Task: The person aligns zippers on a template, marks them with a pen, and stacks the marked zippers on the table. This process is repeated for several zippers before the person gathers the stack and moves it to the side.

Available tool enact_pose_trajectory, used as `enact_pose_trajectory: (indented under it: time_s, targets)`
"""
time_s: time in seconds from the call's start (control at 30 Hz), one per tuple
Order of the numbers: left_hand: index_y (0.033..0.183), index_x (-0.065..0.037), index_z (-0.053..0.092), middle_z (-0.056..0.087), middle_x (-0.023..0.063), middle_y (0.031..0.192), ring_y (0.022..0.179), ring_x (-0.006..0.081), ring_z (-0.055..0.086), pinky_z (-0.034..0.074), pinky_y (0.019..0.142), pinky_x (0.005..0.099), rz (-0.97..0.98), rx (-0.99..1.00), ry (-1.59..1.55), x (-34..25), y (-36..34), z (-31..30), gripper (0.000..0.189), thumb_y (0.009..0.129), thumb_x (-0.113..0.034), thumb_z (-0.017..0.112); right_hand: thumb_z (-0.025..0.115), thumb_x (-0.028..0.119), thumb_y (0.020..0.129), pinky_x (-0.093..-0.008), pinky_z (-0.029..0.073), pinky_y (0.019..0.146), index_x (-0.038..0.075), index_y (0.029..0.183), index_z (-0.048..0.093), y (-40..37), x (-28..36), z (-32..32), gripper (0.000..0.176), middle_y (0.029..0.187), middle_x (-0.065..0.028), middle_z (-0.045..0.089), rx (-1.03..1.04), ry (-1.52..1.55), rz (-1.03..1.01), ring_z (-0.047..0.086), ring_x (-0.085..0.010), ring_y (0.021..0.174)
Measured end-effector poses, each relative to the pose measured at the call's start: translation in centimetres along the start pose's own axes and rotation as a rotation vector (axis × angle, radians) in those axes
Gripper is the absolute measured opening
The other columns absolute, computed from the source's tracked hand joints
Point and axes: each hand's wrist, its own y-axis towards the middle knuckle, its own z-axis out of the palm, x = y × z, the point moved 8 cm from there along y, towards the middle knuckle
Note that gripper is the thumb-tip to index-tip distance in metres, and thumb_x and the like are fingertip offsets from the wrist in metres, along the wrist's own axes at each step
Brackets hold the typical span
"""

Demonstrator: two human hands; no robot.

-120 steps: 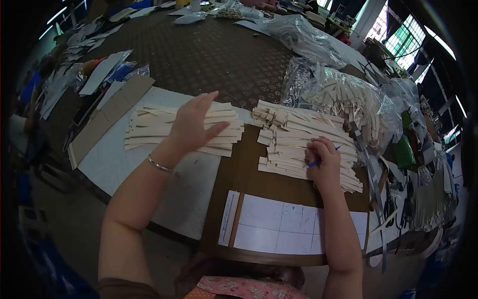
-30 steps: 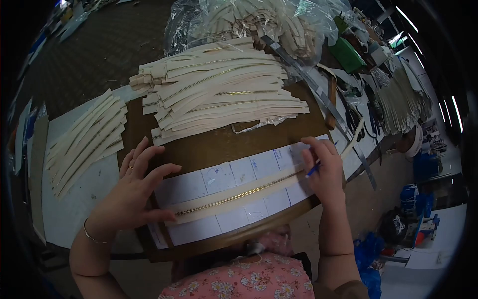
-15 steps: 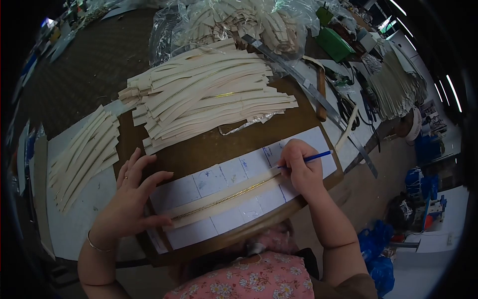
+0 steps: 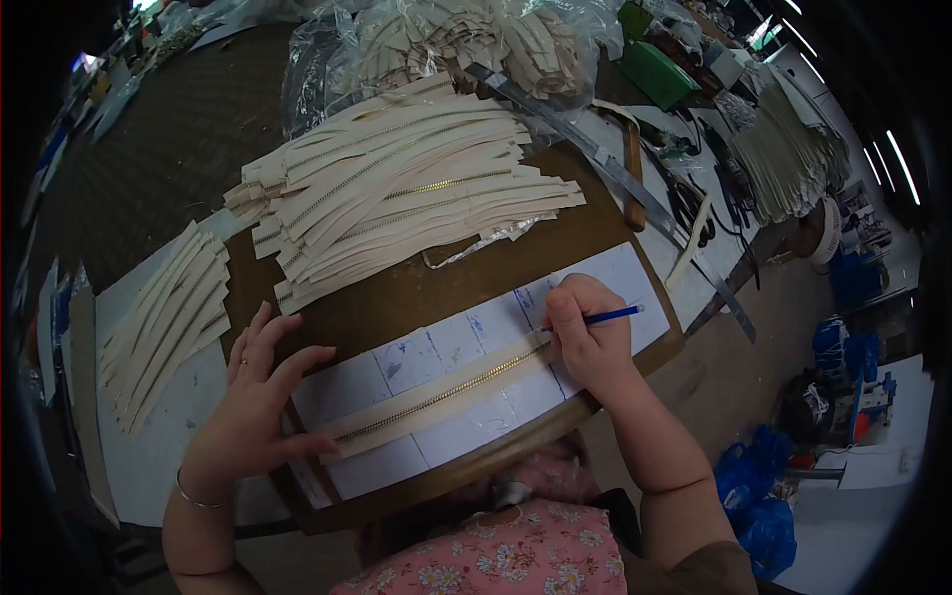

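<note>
So the zipper tape (image 4: pixel 446 392) lies lengthwise across the gridded card (image 4: pixel 620 273): L hand (image 4: pixel 253 402) open, flat on one end, R hand (image 4: pixel 585 342) closed round a blue pen (image 4: pixel 603 316) at the other.

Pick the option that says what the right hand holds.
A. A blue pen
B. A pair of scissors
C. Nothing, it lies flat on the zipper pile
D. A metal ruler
A: the right hand grips a blue pen, its tip down at the end of the cream zipper laid across the white marked template.
</note>
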Motion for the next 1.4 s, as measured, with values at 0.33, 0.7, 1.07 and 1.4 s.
enact_pose_trajectory:
  time_s: [0.33,0.7,1.07,1.4]
  targets:
    - [0.136,-0.017,0.058,0.031,0.0173,0.154,0.151,0.0455,0.013,0.013,0.122,0.0554,0.007,-0.005,-0.001,0.1,-0.1,0.1,0.081,0.065,-0.043,0.09,0.063,0.019,0.1,-0.0362,0.041,0.058,-0.002,0.073,0.059,0.1,0.6,0.0,0.034,0.063,-0.0111,0.052,-0.013,-0.021,-0.021,0.049,-0.0253,0.06]
    - [0.136,-0.018,0.058,0.03,0.0171,0.155,0.152,0.0449,0.011,0.011,0.123,0.0546,0.003,-0.002,0.026,0.4,-0.1,0.3,0.082,0.065,-0.043,0.09,0.06,0.019,0.102,-0.0328,0.041,0.056,-0.001,0.071,0.057,-0.7,0.1,-0.1,0.037,0.062,-0.0072,0.054,0.014,0.183,-0.028,0.05,-0.0168,0.058]
    - [0.136,-0.018,0.059,0.031,0.0177,0.155,0.152,0.0447,0.011,0.012,0.122,0.0539,0.004,-0.015,0.011,0.4,-0.2,0.3,0.082,0.065,-0.043,0.09,0.064,0.015,0.099,-0.0326,0.043,0.054,-0.002,0.071,0.06,-0.6,0.8,0.2,0.033,0.062,-0.0104,0.057,0.05,0.086,-0.099,0.051,-0.0188,0.055]
    - [0.136,-0.018,0.058,0.03,0.0179,0.156,0.152,0.0448,0.01,0.012,0.122,0.0536,-0.002,-0.005,0.005,0.5,-0.2,0.3,0.082,0.065,-0.042,0.09,0.065,0.015,0.099,-0.0323,0.04,0.052,0.0,0.066,0.053,-0.6,0.9,0.6,0.038,0.059,-0.0084,0.053,0.089,0.054,-0.087,0.048,-0.0178,0.053]
